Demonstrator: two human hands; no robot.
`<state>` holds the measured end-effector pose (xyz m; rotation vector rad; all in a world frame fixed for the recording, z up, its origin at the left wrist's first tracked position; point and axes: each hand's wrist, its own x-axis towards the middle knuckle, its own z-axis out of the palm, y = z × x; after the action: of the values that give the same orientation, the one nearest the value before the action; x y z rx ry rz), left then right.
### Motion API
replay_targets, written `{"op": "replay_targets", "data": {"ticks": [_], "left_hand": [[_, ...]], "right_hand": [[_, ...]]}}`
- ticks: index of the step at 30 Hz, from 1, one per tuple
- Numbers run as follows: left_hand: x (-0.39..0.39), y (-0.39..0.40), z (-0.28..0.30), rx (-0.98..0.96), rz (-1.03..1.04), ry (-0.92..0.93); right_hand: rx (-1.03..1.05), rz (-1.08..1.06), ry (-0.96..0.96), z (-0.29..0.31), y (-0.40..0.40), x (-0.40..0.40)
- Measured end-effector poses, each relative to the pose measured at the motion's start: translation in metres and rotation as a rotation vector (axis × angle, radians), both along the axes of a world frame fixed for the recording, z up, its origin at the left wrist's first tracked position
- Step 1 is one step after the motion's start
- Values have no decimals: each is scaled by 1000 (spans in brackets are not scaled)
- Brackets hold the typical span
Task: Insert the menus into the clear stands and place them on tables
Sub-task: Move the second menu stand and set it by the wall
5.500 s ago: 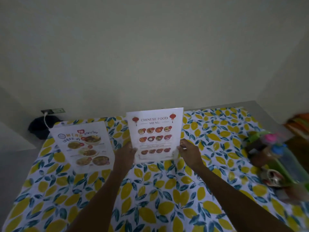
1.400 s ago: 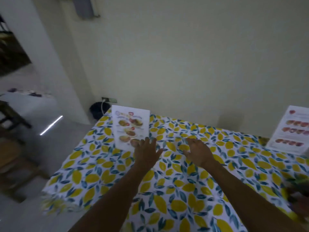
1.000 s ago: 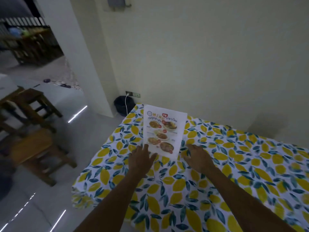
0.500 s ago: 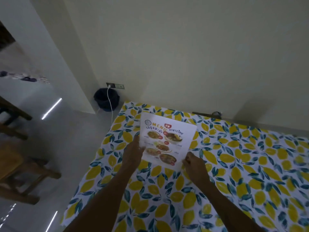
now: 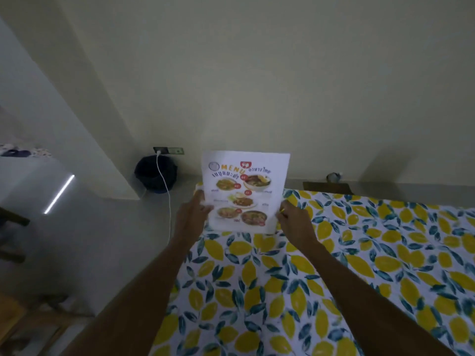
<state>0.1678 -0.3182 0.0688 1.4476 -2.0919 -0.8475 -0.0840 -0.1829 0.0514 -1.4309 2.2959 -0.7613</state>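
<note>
A white menu (image 5: 245, 190) with orange "MENU" lettering and food pictures stands upright at the far left corner of the table (image 5: 385, 253), which wears a lemon-print cloth. My left hand (image 5: 193, 214) grips the menu's lower left edge. My right hand (image 5: 294, 222) grips its lower right edge. I cannot make out the clear stand around the sheet. The second menu is out of view.
The table's left edge drops to a grey floor. A dark bin (image 5: 156, 173) with a white cable (image 5: 167, 201) from a wall socket stands in the corner beyond. A wooden chair (image 5: 15, 327) shows at the lower left. The cream wall runs close behind the table.
Both hands have closed on the Thai menu's lower edges and shifted it toward the table's far left corner. The view has swung left and dropped lower.
</note>
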Motion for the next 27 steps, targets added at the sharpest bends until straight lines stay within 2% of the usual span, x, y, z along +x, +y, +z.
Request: {"op": "replay_targets", "data": {"ticks": [6,11,15,21,27], "left_hand": [[8,-96,-9,15,-53,67],[10,-155,-36,14,-152,42],[6,-175,-50,50,-158,88],[8,-183,-63,2,-222,34],[7,-175,-67,2,-189,9]], "right_hand": [[7,-93,36,-5,-95,15],[38,-153,82,-19,-137,19],[68,-209,65,-33,-159,17],[19,-312,50,-54,-163,23],[12,-325,69,-53,-160,29]]}}
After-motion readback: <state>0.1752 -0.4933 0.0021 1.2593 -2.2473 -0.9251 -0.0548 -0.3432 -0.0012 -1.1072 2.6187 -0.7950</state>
